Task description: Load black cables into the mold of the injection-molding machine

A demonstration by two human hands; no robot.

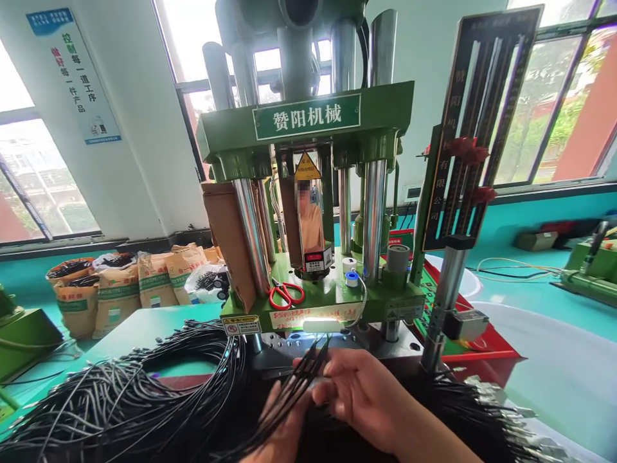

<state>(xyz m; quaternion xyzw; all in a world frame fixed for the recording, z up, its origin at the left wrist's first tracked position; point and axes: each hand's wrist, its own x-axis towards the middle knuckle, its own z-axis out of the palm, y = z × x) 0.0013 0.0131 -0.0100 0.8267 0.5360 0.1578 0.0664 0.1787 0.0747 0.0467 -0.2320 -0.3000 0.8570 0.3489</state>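
Several thin black cables (294, 389) run up from the bottom edge to just below the lit white lamp on the green machine (400, 305). My left hand (284, 418) lies behind and around these cables at bottom centre, its fingers partly hidden by them. From the right, my right hand (357, 392) reaches in with curled fingers, thumb and forefinger pinched at the upper part of the cables. A large coiled heap of black cables (120, 399) lies to the left. Another bundle of cables (472, 411) with pale ends is at the lower right.
Red-handled scissors (286, 296) and a blue-and-white tape roll (352, 278) rest on the machine's ledge. A metal post (446, 296) rises at right beside a red tray (496, 350). Filled paper sacks (118, 292) stand at the back left.
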